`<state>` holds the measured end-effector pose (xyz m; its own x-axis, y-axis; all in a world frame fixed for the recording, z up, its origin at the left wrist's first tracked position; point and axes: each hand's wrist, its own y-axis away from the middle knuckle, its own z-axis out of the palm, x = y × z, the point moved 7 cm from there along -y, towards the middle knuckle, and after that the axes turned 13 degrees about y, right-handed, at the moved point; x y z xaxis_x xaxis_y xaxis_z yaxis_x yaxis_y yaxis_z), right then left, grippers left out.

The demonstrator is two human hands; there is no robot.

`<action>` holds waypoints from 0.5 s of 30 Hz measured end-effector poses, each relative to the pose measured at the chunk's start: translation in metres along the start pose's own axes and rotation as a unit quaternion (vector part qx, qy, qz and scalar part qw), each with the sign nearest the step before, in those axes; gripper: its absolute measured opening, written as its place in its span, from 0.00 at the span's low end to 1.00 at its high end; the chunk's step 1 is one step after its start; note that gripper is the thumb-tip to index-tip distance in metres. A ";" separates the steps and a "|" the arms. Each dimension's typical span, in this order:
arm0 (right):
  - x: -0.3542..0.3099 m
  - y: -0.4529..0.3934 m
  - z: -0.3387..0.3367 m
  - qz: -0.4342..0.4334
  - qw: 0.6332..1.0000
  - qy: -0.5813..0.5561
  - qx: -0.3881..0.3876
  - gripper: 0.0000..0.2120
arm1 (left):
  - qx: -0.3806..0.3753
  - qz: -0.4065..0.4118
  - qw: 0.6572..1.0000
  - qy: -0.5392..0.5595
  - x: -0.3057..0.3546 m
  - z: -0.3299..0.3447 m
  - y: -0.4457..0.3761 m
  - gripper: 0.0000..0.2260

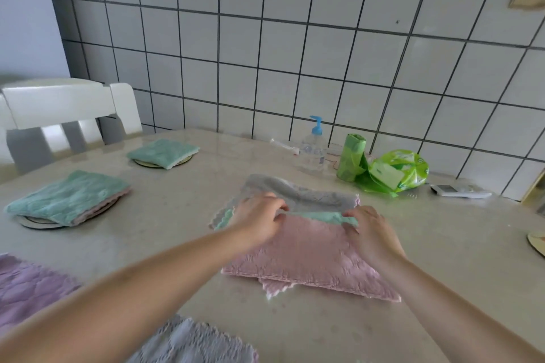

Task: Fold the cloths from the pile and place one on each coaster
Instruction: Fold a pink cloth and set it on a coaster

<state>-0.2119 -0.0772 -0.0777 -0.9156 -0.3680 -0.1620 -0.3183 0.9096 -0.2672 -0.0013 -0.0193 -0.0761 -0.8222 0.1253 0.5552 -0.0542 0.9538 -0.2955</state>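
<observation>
Two folded cloths (67, 197) are seen on coasters (38, 222) well left of the hands. Left hand (259, 221) is curled, pinching the green cloth (321, 217) edge over the pink cloth (309, 256); right hand (371, 233) pinches the same edge. Cloth judged light, soft, floppy; best held at corners.

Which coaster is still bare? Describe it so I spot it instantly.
Follow the table to its right edge, past the pink cloth under both hands. The bare coaster sits there, cut off by the frame. Unlike the two left coasters, no folded cloth covers it.
</observation>
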 end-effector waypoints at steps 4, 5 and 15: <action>-0.062 0.021 0.028 -0.135 0.989 0.054 -0.028 0.21 | -0.085 0.067 0.993 -0.040 0.038 0.050 0.016 0.17; -0.066 0.027 0.035 -0.142 0.987 0.065 -0.035 0.24 | -0.095 0.078 0.990 -0.063 0.035 0.059 0.020 0.19; -0.013 0.039 0.040 -0.082 0.979 0.152 -0.107 0.53 | -0.158 0.017 0.975 -0.155 -0.015 0.034 0.045 0.43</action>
<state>-0.2030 -0.0443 -0.1244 -0.8681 -0.4683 0.1645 -0.4821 0.8744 -0.0548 -0.0109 0.0123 -0.1238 -0.9551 0.1167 0.2722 0.1136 0.9932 -0.0273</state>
